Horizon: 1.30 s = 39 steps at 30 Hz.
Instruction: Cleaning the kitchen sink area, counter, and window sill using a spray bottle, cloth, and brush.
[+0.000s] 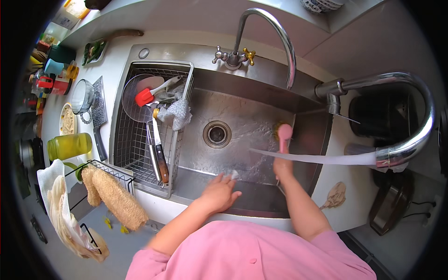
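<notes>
Before me is a stainless steel sink [246,115] with water running over its bottom. My right hand [282,167] grips the handle of a pink scrub brush [285,132], its bristle head at the right side of the basin. A stream of water [315,158] runs from the spout of the right-hand tap [386,157] and passes over my right hand or its handle. My left hand [219,192] hovers over the front of the basin, fingers spread. Near its fingertips is a small whitish spot [235,174], too blurred to name. The drain [217,134] lies beyond that hand.
A wire dish basket [134,150] in the sink's left holds a strainer [131,105], a red spatula [144,97], a knife [160,154] and a grey cloth [176,113]. A cleaver [99,105] lies left. A tall tap [241,35] arches behind. A loofah [115,199] hangs at front left.
</notes>
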Tool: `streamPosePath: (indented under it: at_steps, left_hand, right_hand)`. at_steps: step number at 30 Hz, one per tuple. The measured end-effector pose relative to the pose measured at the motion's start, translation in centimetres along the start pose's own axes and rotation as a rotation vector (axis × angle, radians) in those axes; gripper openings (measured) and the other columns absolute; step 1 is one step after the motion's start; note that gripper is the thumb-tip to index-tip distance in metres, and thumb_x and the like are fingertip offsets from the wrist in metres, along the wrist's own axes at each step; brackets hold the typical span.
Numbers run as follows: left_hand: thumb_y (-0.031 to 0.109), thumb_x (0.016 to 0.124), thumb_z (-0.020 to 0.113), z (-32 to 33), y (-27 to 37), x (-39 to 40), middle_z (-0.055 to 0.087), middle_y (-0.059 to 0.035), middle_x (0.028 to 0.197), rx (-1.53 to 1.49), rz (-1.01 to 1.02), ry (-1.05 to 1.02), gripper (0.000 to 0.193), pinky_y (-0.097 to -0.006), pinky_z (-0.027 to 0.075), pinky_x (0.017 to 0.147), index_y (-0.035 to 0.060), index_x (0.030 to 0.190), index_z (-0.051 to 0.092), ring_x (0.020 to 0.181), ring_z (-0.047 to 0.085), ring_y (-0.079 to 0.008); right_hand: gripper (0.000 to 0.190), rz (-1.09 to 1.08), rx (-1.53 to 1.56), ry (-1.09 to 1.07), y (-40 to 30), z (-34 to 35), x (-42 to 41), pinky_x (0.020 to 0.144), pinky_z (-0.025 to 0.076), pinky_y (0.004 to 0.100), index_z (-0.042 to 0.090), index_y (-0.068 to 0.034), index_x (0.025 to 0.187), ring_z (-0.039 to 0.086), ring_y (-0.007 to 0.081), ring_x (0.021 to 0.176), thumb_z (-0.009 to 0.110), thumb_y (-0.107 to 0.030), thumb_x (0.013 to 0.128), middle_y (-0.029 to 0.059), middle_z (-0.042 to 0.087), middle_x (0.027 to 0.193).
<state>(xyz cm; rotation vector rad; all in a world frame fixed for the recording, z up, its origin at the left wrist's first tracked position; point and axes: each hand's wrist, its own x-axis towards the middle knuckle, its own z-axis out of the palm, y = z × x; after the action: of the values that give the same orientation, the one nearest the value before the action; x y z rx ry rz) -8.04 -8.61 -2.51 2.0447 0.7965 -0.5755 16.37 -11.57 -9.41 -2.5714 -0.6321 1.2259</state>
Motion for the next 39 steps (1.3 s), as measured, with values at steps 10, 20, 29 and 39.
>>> streamPosePath:
  at_steps: [10, 20, 29, 39]
  left_hand:
    - [0.035, 0.088, 0.059, 0.4, -1.1, -4.4, 0.062, -0.0120, 0.118, 0.133, -0.102, 0.595, 0.040, -0.0415, 0.044, 0.090, 0.0020, 0.109, 0.066, 0.114, 0.053, -0.0317]
    - [0.036, 0.088, 0.057, 1.1, -1.5, -4.4, 0.065, -0.0114, 0.111, 0.027, -0.058, 0.677, 0.037, -0.0363, 0.050, 0.078, 0.0022, 0.096, 0.068, 0.107, 0.058, -0.0260]
    - [0.035, 0.089, 0.056, 1.4, -1.6, -3.8, 0.065, -0.0114, 0.105, -0.012, -0.005, 0.630, 0.037, -0.0349, 0.050, 0.075, 0.0002, 0.093, 0.068, 0.105, 0.058, -0.0261]
    - [0.033, 0.086, 0.059, 1.6, -2.3, -4.4, 0.066, -0.0134, 0.099, -0.047, -0.049, 0.599, 0.034, -0.0354, 0.050, 0.075, 0.0005, 0.084, 0.068, 0.101, 0.061, -0.0272]
  right_hand:
    - [0.062, -0.438, -0.267, -0.128, -8.8, 9.8, 2.8, 0.083, 0.049, 0.0487, 0.024, -0.025, 0.148, 0.063, 0.0425, 0.094, 0.041, -0.010, 0.090, 0.0274, 0.063, 0.102]
    - [0.063, -0.208, 0.334, 0.075, 1.3, 7.3, 3.9, 0.097, 0.041, 0.0372, 0.020, 0.003, 0.146, 0.054, 0.0350, 0.115, 0.043, -0.012, 0.089, 0.0268, 0.048, 0.132]
    - [0.037, -0.767, 0.239, -0.280, -12.2, 19.7, 6.8, 0.090, 0.043, 0.0393, 0.046, -0.004, 0.131, 0.060, 0.0311, 0.106, 0.044, -0.012, 0.094, 0.0206, 0.061, 0.113]
    - [0.049, -0.970, -0.643, -0.947, -15.4, 22.5, -3.3, 0.101, 0.040, 0.0419, 0.036, -0.024, 0.144, 0.051, 0.0361, 0.119, 0.041, -0.026, 0.095, 0.0200, 0.051, 0.132]
